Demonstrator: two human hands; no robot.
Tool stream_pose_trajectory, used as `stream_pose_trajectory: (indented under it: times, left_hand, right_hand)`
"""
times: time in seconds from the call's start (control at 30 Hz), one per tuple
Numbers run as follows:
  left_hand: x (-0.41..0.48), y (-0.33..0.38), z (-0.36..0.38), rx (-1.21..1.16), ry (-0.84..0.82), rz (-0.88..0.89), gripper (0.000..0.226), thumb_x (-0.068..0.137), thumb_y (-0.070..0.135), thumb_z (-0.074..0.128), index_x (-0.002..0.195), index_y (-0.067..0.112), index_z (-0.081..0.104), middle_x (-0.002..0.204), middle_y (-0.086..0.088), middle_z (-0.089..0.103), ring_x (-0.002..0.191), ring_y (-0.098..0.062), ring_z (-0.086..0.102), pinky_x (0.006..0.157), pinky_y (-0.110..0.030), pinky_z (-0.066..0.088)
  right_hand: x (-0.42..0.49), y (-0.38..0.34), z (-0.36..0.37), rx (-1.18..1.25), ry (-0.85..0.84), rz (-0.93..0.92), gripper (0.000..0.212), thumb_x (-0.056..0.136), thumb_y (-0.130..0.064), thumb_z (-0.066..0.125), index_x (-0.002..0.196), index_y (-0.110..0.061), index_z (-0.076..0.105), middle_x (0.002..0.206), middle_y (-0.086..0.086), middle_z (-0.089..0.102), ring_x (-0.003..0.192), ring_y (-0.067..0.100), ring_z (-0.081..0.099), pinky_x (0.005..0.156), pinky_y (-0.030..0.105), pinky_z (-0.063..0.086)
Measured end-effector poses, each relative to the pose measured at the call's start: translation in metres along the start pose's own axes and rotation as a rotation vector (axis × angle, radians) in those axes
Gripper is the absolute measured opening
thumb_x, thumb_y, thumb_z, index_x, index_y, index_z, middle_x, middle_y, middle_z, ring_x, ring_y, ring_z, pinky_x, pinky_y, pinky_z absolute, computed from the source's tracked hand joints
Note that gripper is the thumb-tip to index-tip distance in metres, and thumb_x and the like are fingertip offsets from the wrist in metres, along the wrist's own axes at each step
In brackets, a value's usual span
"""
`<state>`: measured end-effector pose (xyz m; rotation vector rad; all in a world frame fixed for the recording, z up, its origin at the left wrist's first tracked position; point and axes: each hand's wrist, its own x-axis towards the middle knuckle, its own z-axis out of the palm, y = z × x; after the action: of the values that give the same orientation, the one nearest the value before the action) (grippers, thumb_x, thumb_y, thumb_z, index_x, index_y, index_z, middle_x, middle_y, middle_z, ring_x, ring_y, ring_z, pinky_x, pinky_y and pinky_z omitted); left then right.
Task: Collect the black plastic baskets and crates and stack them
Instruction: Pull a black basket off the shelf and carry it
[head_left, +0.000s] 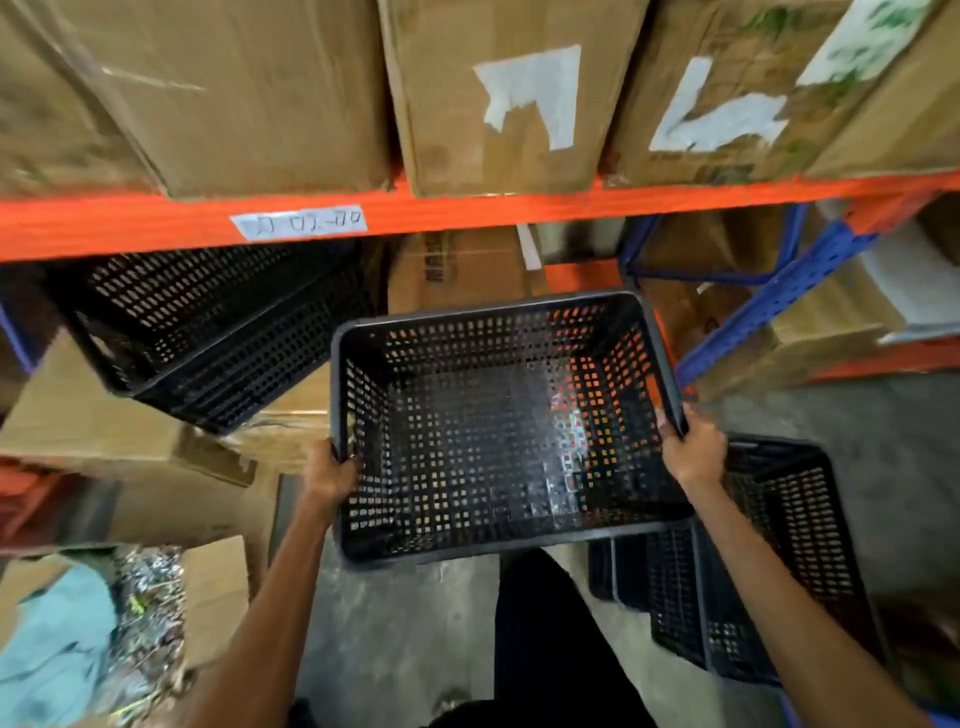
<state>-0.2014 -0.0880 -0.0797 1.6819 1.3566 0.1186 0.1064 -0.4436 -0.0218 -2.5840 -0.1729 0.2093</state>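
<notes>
I hold an empty black perforated plastic crate (498, 431) in front of me, above the floor, open side up. My left hand (332, 470) grips its left rim near the front corner. My right hand (693, 449) grips its right rim. Another black crate (208, 332) lies tilted on cardboard boxes under the orange shelf beam at the left. On the floor at the right stands a stack of black crates (753, 571), partly hidden behind my right forearm and the held crate.
An orange shelf beam (467, 213) with a white label runs across above, carrying large cardboard boxes (498, 98). A blue rack upright (779, 301) stands right. An open carton (213, 597) with blue cloth and scraps sits at the lower left. Grey concrete floor (405, 623) lies below.
</notes>
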Motion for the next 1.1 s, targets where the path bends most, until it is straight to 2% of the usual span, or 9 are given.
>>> stream_pose_trajectory:
  times: [0.07, 0.23, 0.4, 0.5, 0.6, 0.67, 0.77, 0.97, 1.1]
  left_hand:
    - [-0.039, -0.051, -0.012, 0.027, 0.001, -0.012, 0.026, 0.079, 0.013, 0.065, 0.105, 0.016, 0.067, 0.096, -0.014, 0.074, 0.086, -0.03, 0.071, 0.075, -0.052, 0.059]
    - [-0.122, -0.173, -0.034, 0.166, -0.026, -0.078, 0.045, 0.074, 0.029, 0.058, 0.11, 0.003, 0.066, 0.099, -0.012, 0.072, 0.095, -0.031, 0.069, 0.082, -0.048, 0.055]
    - [-0.169, -0.259, -0.026, 0.213, -0.096, -0.257, 0.021, 0.078, 0.021, 0.066, 0.093, 0.007, 0.067, 0.09, -0.011, 0.072, 0.085, -0.029, 0.069, 0.067, -0.04, 0.052]
    - [-0.175, -0.32, 0.001, 0.267, -0.111, -0.341, 0.029, 0.074, 0.03, 0.062, 0.095, 0.011, 0.068, 0.086, -0.012, 0.073, 0.082, -0.028, 0.07, 0.066, -0.042, 0.054]
    - [-0.164, -0.369, 0.044, 0.281, -0.117, -0.409, 0.017, 0.08, 0.011, 0.067, 0.097, 0.008, 0.068, 0.089, -0.016, 0.069, 0.085, -0.025, 0.065, 0.07, -0.037, 0.046]
    - [-0.149, -0.402, 0.071, 0.304, -0.097, -0.453, 0.027, 0.081, 0.009, 0.069, 0.107, 0.001, 0.068, 0.098, -0.019, 0.07, 0.096, -0.033, 0.066, 0.076, -0.038, 0.047]
    - [-0.107, -0.465, 0.121, 0.28, -0.072, -0.495, 0.033, 0.08, 0.007, 0.072, 0.11, -0.004, 0.067, 0.105, -0.021, 0.071, 0.104, -0.034, 0.065, 0.087, -0.041, 0.049]
    - [-0.037, -0.528, 0.178, 0.195, -0.104, -0.443, 0.043, 0.085, 0.012, 0.068, 0.127, 0.012, 0.062, 0.103, -0.005, 0.068, 0.095, -0.018, 0.063, 0.083, -0.029, 0.058]
    - [0.01, -0.522, 0.195, 0.184, -0.053, -0.323, 0.05, 0.081, 0.03, 0.066, 0.13, 0.027, 0.058, 0.113, -0.001, 0.07, 0.104, -0.019, 0.065, 0.094, -0.043, 0.054]
  right_hand:
    - [-0.059, 0.024, -0.005, -0.004, -0.008, 0.001, 0.027, 0.092, -0.03, 0.06, 0.109, -0.01, 0.067, 0.088, 0.024, 0.071, 0.086, 0.04, 0.067, 0.071, 0.04, 0.051]
    - [-0.171, 0.089, 0.009, -0.028, -0.146, 0.046, 0.028, 0.093, -0.033, 0.057, 0.111, -0.013, 0.067, 0.081, 0.019, 0.071, 0.078, 0.039, 0.067, 0.068, 0.045, 0.053]
    - [-0.237, 0.133, 0.051, -0.108, -0.286, 0.124, 0.025, 0.093, -0.032, 0.058, 0.108, -0.013, 0.068, 0.088, 0.021, 0.072, 0.086, 0.039, 0.067, 0.067, 0.039, 0.047]
    - [-0.256, 0.169, 0.097, -0.16, -0.376, 0.165, 0.026, 0.094, -0.029, 0.057, 0.11, -0.011, 0.067, 0.089, 0.022, 0.071, 0.088, 0.042, 0.066, 0.063, 0.033, 0.037]
    - [-0.26, 0.219, 0.166, -0.17, -0.429, 0.202, 0.023, 0.094, -0.028, 0.057, 0.107, -0.012, 0.066, 0.079, 0.015, 0.068, 0.086, 0.04, 0.066, 0.065, 0.034, 0.039]
    - [-0.256, 0.245, 0.208, -0.167, -0.439, 0.209, 0.022, 0.094, -0.03, 0.056, 0.105, -0.014, 0.066, 0.077, 0.005, 0.064, 0.088, 0.037, 0.066, 0.069, 0.035, 0.044]
    - [-0.239, 0.296, 0.287, -0.179, -0.428, 0.173, 0.026, 0.094, -0.035, 0.055, 0.106, -0.015, 0.065, 0.089, 0.012, 0.072, 0.092, 0.038, 0.067, 0.076, 0.04, 0.05]
    - [-0.199, 0.349, 0.386, -0.168, -0.345, 0.086, 0.034, 0.095, -0.038, 0.053, 0.114, -0.012, 0.064, 0.103, 0.019, 0.07, 0.099, 0.039, 0.064, 0.082, 0.04, 0.048]
    - [-0.164, 0.349, 0.426, -0.119, -0.288, 0.033, 0.037, 0.096, -0.04, 0.05, 0.107, -0.008, 0.064, 0.096, 0.02, 0.07, 0.093, 0.038, 0.065, 0.076, 0.039, 0.048]
